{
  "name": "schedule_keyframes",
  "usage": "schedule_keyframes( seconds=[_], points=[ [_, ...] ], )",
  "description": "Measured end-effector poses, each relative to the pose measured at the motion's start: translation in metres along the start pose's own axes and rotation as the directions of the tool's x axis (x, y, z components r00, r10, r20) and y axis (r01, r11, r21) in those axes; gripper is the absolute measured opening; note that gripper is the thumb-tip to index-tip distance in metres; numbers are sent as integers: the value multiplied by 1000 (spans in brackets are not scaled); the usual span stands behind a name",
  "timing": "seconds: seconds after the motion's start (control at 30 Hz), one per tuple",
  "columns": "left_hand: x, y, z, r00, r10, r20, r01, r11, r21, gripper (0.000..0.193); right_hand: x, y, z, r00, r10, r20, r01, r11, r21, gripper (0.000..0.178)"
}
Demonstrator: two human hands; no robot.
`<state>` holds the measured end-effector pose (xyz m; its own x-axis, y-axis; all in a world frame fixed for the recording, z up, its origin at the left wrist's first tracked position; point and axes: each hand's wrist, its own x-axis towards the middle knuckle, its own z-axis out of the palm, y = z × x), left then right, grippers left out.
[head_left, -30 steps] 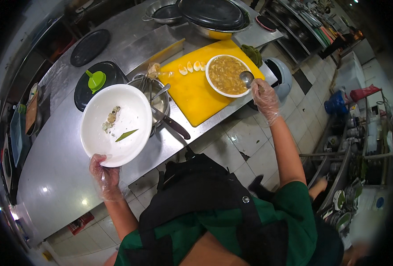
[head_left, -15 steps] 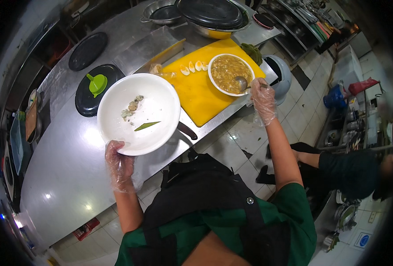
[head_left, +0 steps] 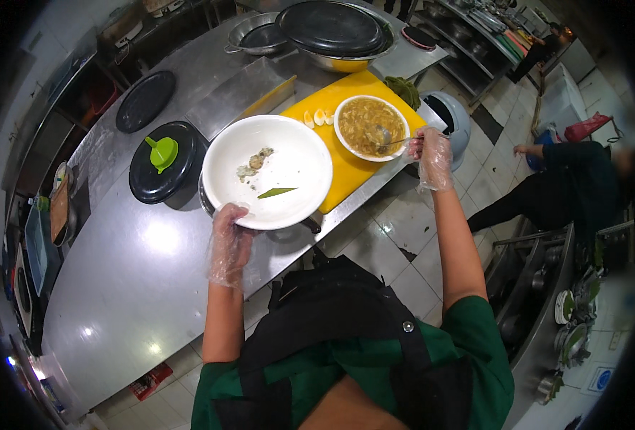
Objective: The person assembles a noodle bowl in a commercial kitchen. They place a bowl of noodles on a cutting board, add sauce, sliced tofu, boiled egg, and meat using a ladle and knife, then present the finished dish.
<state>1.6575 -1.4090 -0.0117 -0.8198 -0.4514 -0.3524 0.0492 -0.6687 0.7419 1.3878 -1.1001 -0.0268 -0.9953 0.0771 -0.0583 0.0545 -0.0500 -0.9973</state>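
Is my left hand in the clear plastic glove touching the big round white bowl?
Touching. The head view shows the left hand gripping the near rim of the white bowl, with no gap between.

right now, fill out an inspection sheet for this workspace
Surface: metal table, yellow board at its edge
Work items: white bowl holding scraps and a green strip; spoon in the soup bowl
Clutter: egg pieces on the board, green funnel on a black lid, dark handle showing below the white bowl
Hands: both gloved; left hand grips the white bowl's rim, right hand holds the spoon's handle
Cables: nothing seen
Surroundings: co-worker to the right, grey bin, tiled floor
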Motion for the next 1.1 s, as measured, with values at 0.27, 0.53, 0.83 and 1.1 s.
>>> schedule_keyframes(
  seconds=[0.27, 0.53, 0.83, 1.1],
  points=[
    [57, -44, 68, 989, -70, 132, 60, 995, 77, 48, 47, -27, -25, 966, -242, 92, 237, 969, 63, 27],
    [104, -69, 109, 927, -136, 349, 115, 990, 80, 60, 28, -160, -15, 858, -495, 139, 465, 862, 201, 24],
    [114, -86, 129, 916, -141, 375, 164, 986, -29, 59, -25, -60, 11, 217, -744, 632, 976, 152, -157, 11],
    [109, -88, 128, 933, -75, 352, 93, 995, -34, 59, -36, -51, 17, 26, -631, 775, 995, -57, -80, 30]
  ],
)
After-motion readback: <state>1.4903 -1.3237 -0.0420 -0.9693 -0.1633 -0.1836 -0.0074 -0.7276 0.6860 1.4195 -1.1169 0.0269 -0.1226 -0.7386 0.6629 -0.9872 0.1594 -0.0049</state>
